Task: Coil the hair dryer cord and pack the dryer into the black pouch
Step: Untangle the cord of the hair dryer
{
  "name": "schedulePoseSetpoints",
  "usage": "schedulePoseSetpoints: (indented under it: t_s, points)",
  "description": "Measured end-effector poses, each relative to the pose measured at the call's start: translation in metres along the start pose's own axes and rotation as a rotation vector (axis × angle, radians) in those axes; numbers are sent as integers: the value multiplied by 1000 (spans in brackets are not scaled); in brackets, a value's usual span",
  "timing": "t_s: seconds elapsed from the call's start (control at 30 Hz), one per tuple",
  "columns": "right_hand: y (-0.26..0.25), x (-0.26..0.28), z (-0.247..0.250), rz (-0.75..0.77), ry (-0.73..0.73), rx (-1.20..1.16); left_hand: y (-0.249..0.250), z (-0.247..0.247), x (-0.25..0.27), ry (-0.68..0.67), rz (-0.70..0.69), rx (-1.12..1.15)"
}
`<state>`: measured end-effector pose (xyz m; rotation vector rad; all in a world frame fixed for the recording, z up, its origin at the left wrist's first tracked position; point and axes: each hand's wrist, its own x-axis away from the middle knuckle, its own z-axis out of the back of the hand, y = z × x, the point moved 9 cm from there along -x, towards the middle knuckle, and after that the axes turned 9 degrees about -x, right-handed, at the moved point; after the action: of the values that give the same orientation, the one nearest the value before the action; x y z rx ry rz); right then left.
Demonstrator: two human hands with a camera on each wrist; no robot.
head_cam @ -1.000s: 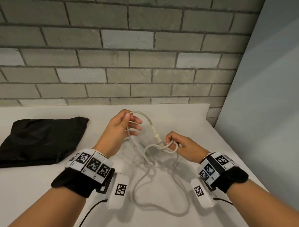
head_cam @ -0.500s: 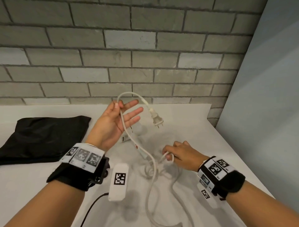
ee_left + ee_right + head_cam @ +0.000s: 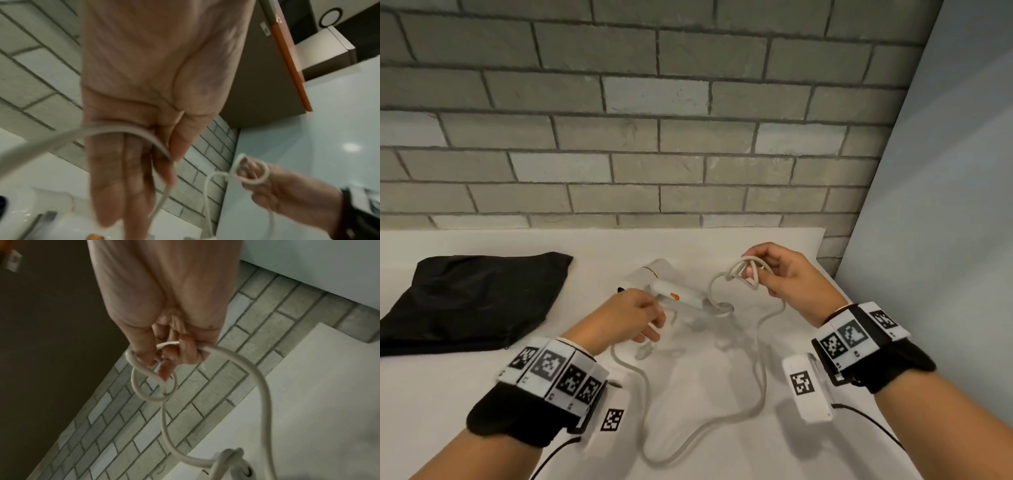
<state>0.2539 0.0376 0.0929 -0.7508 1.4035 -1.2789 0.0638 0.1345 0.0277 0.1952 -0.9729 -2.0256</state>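
Right hand (image 3: pixel 787 277): pinches small coil of cord (image 3: pixel 748 404); left hand (image 3: pixel 625 317): curled round the plug end. Hair dryer (image 3: pixel 667 286): mid-tabletop (image 3: pixel 431 394); black pouch (image 3: pixel 469 301): left edge. Risk, judged: knot beside the handle may tighten as slack is drawn.

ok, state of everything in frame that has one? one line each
hair dryer: lying on the white table, not packed
cord: partly coiled, long slack on the table
small cord loops: held up off the table
plug: unplugged, beside the left hand
black pouch: flat on the table, dryer outside it
left hand: gripping cord
right hand: pinching the loops
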Motion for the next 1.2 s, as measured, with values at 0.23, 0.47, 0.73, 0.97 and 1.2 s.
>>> schedulePoseSetpoints:
  t_s: [0.23, 0.47, 0.73, 0.97, 1.2]
  points:
    - [-36, 11, -41, 71, -246, 20, 92, -10, 11, 162, -494, -352]
    - [-48, 17, -37, 183, -180, 208, 80, -7, -6, 99, -388, -40]
    - [13, 22, -41, -3, -355, 623, 59, 10, -9, -38, -302, 388]
    - [32, -1, 65, -120, 336, 701, 25, 60, -6, 271, -252, 491]
    - [-8, 0, 45, 270, 421, 292, 10, 74, -6, 360, -198, 511]
